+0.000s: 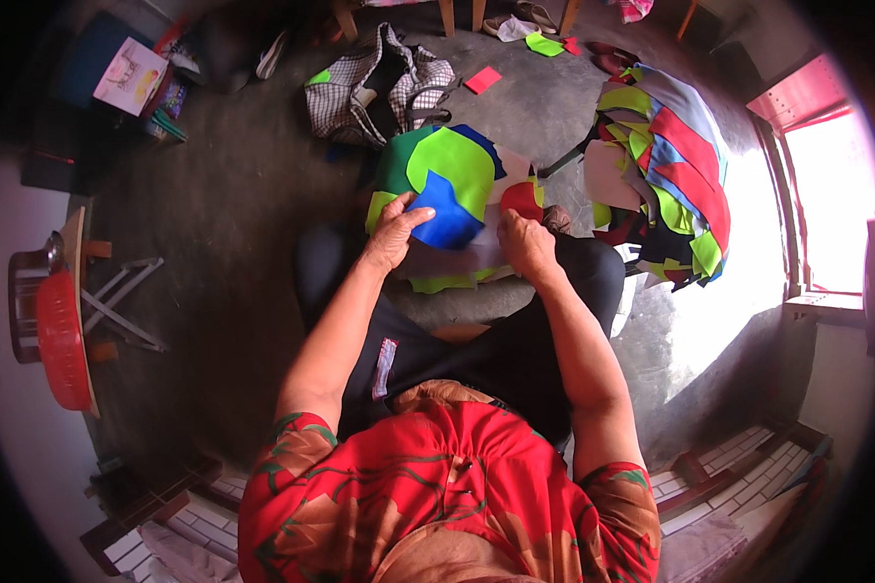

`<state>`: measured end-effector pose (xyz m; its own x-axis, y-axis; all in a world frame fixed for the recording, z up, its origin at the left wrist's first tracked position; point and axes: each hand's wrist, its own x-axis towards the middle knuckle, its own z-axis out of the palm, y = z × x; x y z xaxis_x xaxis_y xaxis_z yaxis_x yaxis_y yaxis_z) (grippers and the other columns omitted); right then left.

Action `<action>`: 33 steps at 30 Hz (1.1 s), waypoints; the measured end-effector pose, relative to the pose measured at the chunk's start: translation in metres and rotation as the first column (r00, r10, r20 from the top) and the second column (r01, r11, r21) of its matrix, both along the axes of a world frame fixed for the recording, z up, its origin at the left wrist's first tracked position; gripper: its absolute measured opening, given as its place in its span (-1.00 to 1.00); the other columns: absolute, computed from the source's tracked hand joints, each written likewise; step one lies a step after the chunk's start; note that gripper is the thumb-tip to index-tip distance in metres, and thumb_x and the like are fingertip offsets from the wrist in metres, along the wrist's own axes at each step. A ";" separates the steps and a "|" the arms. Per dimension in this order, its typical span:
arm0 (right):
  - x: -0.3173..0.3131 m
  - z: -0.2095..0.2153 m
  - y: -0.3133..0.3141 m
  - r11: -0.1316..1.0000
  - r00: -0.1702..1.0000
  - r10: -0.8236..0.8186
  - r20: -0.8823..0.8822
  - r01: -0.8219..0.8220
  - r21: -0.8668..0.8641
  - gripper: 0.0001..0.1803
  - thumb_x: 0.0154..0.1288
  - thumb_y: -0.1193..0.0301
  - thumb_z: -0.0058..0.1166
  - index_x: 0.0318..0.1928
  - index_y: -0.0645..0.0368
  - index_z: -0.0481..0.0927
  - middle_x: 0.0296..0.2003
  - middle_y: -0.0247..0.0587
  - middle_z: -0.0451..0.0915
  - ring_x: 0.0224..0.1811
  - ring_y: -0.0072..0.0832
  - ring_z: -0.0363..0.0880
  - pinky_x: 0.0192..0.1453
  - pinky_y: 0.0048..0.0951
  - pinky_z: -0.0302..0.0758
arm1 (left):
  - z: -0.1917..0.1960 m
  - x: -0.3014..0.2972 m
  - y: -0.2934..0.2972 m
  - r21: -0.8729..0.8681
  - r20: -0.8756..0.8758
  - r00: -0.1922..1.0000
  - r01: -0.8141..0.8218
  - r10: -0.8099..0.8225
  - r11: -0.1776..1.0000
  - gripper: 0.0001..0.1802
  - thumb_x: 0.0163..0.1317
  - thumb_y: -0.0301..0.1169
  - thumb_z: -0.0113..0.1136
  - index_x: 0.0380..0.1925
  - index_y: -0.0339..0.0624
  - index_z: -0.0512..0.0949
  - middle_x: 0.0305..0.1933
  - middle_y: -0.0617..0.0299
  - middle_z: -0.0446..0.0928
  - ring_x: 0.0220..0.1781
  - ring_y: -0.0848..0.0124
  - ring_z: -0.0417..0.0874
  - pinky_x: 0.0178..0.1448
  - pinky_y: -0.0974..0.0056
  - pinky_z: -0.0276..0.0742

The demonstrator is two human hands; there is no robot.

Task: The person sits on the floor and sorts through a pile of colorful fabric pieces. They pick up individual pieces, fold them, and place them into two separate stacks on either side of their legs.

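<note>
Left hand [396, 233] pinches a blue, angular, cloth-like piece [446, 216]; right hand [528, 244], curled, grip indiscernible. Edge-holding probably best avoids creases.

Red short-sleeved top [447, 457] with brown-and-green leaf print, black trousers [507, 365].

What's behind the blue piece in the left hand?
Behind the blue piece in the left hand, a lime-green piece shows past its upper edge. Whatever lies directly behind the blue is covered.

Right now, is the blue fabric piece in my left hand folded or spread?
Spread. The blue fabric piece shows a broad face and no visible fold, its edge pinched by your left hand.
</note>
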<state>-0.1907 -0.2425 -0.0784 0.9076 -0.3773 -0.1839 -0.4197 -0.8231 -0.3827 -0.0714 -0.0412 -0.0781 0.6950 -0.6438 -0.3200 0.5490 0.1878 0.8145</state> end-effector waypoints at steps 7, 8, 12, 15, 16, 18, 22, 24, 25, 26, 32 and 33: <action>-0.011 0.010 -0.002 0.943 0.946 0.323 -0.025 -0.319 0.101 -0.73 0.14 0.21 0.08 -0.22 0.08 0.52 -0.40 -0.05 0.64 -0.29 -0.14 0.64 -0.23 -0.13 0.54 | 0.002 0.047 -0.042 0.020 0.130 0.988 -0.092 0.089 0.996 -0.66 0.09 -0.62 0.08 -0.08 -0.20 0.37 -0.16 0.22 0.49 -0.11 0.43 0.54 0.01 0.25 0.53; -0.012 0.011 -0.002 0.940 0.944 0.328 -0.028 -0.324 0.110 -0.72 0.14 0.20 0.08 -0.20 0.07 0.53 -0.39 -0.06 0.64 -0.28 -0.13 0.64 -0.23 -0.13 0.54 | 0.013 0.046 -0.057 -0.007 0.114 0.988 -0.105 0.105 0.994 -0.63 0.10 -0.63 0.06 -0.05 -0.21 0.35 -0.14 0.21 0.49 -0.11 0.42 0.54 0.01 0.24 0.53; -0.011 0.012 -0.002 0.929 0.935 0.351 -0.044 -0.343 0.139 -0.70 0.14 0.20 0.09 -0.15 0.06 0.54 -0.34 -0.06 0.64 -0.25 -0.13 0.64 -0.20 -0.15 0.54 | 0.036 0.049 -0.104 -0.181 0.088 0.995 -0.034 0.050 0.983 -0.49 0.15 -0.63 0.02 0.15 -0.19 0.28 0.00 0.16 0.46 -0.09 0.38 0.55 0.01 0.20 0.56; -0.011 0.010 -0.003 0.927 0.933 0.355 -0.056 -0.343 0.150 -0.70 0.14 0.22 0.07 -0.15 0.08 0.53 -0.35 -0.01 0.64 -0.25 -0.12 0.65 -0.18 -0.14 0.55 | 0.040 0.048 -0.130 -0.245 0.083 0.996 -0.004 0.025 0.969 -0.48 0.17 -0.63 0.05 0.17 -0.15 0.26 0.07 0.16 0.44 0.05 0.32 0.52 0.14 0.11 0.50; -0.010 0.011 -0.002 0.925 0.931 0.360 -0.060 -0.348 0.153 -0.70 0.14 0.22 0.07 -0.15 0.09 0.53 -0.36 0.00 0.64 -0.26 -0.12 0.65 -0.19 -0.14 0.55 | 0.032 0.049 -0.136 -0.207 0.085 0.995 -0.030 0.048 0.978 -0.47 0.18 -0.63 0.05 0.18 -0.13 0.26 0.07 0.16 0.44 0.04 0.32 0.52 0.12 0.11 0.50; -0.009 0.012 -0.001 0.919 0.925 0.374 -0.069 -0.359 0.160 -0.70 0.15 0.23 0.07 -0.15 0.09 0.53 -0.36 0.01 0.64 -0.26 -0.12 0.65 -0.19 -0.14 0.55 | 0.000 0.051 -0.143 -0.128 0.093 0.991 -0.086 0.098 0.988 -0.46 0.18 -0.62 0.04 0.19 -0.09 0.26 0.07 0.16 0.44 0.04 0.32 0.52 0.09 0.11 0.52; -0.007 0.012 0.000 0.911 0.922 0.387 -0.021 -0.378 0.165 -0.71 0.15 0.24 0.04 -0.15 0.10 0.53 -0.38 -0.01 0.64 -0.29 -0.11 0.65 -0.22 -0.13 0.56 | -0.054 0.045 -0.130 0.543 0.203 0.979 -0.139 0.031 0.828 -0.41 0.19 -0.62 0.03 0.25 -0.11 0.19 0.12 0.02 0.40 0.02 0.23 0.52 -0.02 0.09 0.56; -0.008 0.010 -0.001 0.912 0.923 0.384 -0.010 -0.377 0.159 -0.72 0.15 0.25 0.04 -0.16 0.11 0.53 -0.39 0.00 0.64 -0.30 -0.10 0.65 -0.23 -0.12 0.56 | -0.060 0.039 -0.122 0.457 0.160 0.983 -0.157 0.093 0.875 -0.42 0.20 -0.59 0.05 0.24 -0.14 0.18 0.15 -0.02 0.38 0.00 0.20 0.54 -0.07 0.12 0.58; -0.009 0.009 -0.001 0.913 0.924 0.382 -0.003 -0.376 0.155 -0.72 0.15 0.25 0.03 -0.17 0.11 0.53 -0.39 0.00 0.64 -0.30 -0.09 0.65 -0.23 -0.12 0.56 | -0.059 0.037 -0.116 0.413 0.136 0.983 -0.167 0.121 0.895 -0.42 0.20 -0.57 0.06 0.24 -0.16 0.18 0.16 -0.04 0.36 -0.01 0.18 0.54 -0.09 0.13 0.59; -0.009 0.008 -0.001 0.911 0.923 0.384 0.005 -0.380 0.160 -0.72 0.16 0.26 0.02 -0.17 0.11 0.52 -0.40 0.00 0.64 -0.30 -0.09 0.65 -0.23 -0.12 0.56 | -0.058 0.037 -0.110 0.414 0.142 0.987 -0.124 0.071 0.902 -0.42 0.21 -0.55 0.08 0.24 -0.17 0.18 0.16 -0.05 0.36 -0.03 0.18 0.56 -0.10 0.15 0.60; -0.002 0.007 0.000 0.914 0.907 0.390 -0.156 -0.360 0.188 -0.65 0.18 0.20 0.00 -0.07 0.08 0.50 -0.36 0.05 0.63 -0.25 -0.06 0.63 -0.16 -0.07 0.52 | -0.015 0.045 -0.061 0.395 0.224 0.961 0.062 -0.161 0.917 -0.40 0.21 -0.38 0.16 0.23 -0.21 0.19 0.11 -0.06 0.41 -0.04 0.20 0.61 -0.09 0.22 0.59; -0.003 0.003 -0.001 0.917 0.907 0.389 -0.160 -0.364 0.166 -0.64 0.18 0.18 0.01 -0.06 0.08 0.50 -0.36 0.05 0.63 -0.26 -0.06 0.63 -0.17 -0.07 0.52 | 0.000 0.042 -0.053 0.390 0.249 0.945 0.103 -0.212 0.915 -0.42 0.22 -0.36 0.15 0.21 -0.24 0.22 0.10 -0.02 0.43 -0.03 0.24 0.60 -0.09 0.24 0.58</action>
